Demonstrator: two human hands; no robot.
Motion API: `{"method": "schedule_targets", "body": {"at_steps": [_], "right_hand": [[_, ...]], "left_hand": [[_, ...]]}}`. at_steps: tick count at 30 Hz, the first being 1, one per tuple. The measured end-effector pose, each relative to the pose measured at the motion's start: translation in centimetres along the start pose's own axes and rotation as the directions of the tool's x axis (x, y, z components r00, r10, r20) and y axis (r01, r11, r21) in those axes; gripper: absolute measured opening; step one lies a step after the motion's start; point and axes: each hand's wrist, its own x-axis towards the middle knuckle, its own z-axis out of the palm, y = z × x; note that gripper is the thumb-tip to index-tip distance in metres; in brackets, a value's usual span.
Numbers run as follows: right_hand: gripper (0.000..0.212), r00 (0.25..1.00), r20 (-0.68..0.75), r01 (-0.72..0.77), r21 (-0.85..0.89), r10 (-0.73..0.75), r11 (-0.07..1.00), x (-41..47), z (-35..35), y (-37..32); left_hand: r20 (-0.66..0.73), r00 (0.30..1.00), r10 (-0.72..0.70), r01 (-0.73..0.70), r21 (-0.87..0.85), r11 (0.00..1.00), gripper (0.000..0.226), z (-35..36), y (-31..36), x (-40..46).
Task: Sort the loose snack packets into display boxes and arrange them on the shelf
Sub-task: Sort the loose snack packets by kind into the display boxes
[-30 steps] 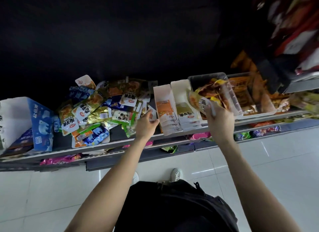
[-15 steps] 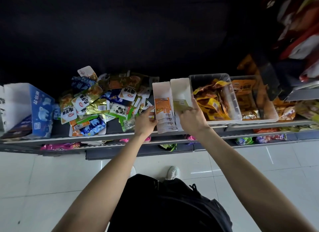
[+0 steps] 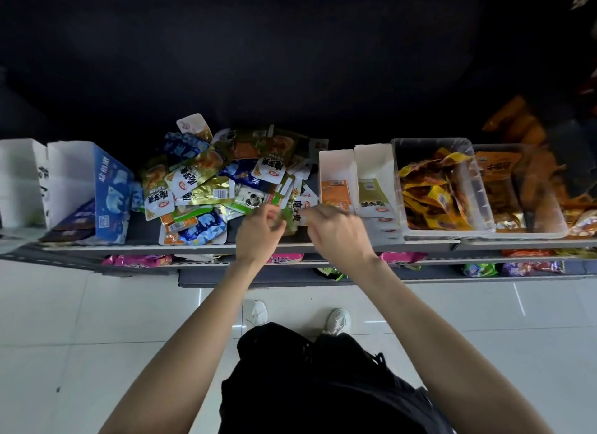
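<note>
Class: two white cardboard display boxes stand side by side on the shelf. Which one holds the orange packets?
The left white display box, next to the loose pile. Its neighbour, the right white display box beside the clear bin, holds olive-green packets instead.

Loose snack packets [image 3: 223, 178], white-labelled: large Chinese characters reading "魔芋爽", seen on several, among them the green packet [image 3: 295, 212] between the two hands. Blue display box [image 3: 111, 192]: white Chinese lettering on its side, too small and turned to read. White box [image 3: 24, 181] at far left: black characters, partly cut off, not legible.
</note>
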Motion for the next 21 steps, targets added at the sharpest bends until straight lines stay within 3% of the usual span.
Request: {"method": "schedule_targets", "body": {"at_steps": [4, 7, 10, 13, 17, 21], "right_hand": [[0.053, 0.908, 0.400, -0.108, -0.067, 0.126, 0.992, 2.0, 5.3, -2.5], [0.054, 0.819, 0.507, -0.289, -0.041, 0.270, 0.956, 2.9, 8.6, -2.8], [0.043, 0.776, 0.525, -0.423, 0.022, 0.350, 0.906, 3.1, 10.1, -2.6], [0.038, 0.801, 0.498, -0.367, -0.031, 0.333, 0.930, 2.9, 10.0, -2.0], [0.046, 0.860, 0.357, -0.300, -0.222, 0.364, 0.928, 3.7, 10.1, -1.0], [0.065, 0.812, 0.373, -0.353, -0.299, 0.449, 0.887, 5.2, 11.2, -0.1]], "left_hand": [[0.037, 0.987, -0.154, 0.152, 0.042, 0.987, 0.032, -0.4, -4.3, 0.9], [0.139, 0.965, -0.223, 0.213, 0.083, 0.974, 0.040, 0.6, -5.9, 2.0], [0.159, 0.950, -0.268, 0.274, -0.015, 0.962, 0.044, 1.5, -5.3, 2.5], [0.117, 0.953, -0.279, 0.279, 0.013, 0.960, 0.044, 2.0, -4.6, 2.3], [0.083, 0.969, -0.235, 0.232, 0.038, 0.972, 0.045, 2.1, -6.0, 2.0], [0.064, 0.976, -0.207, 0.206, 0.025, 0.978, 0.047, 2.0, -6.4, 1.9]]}}
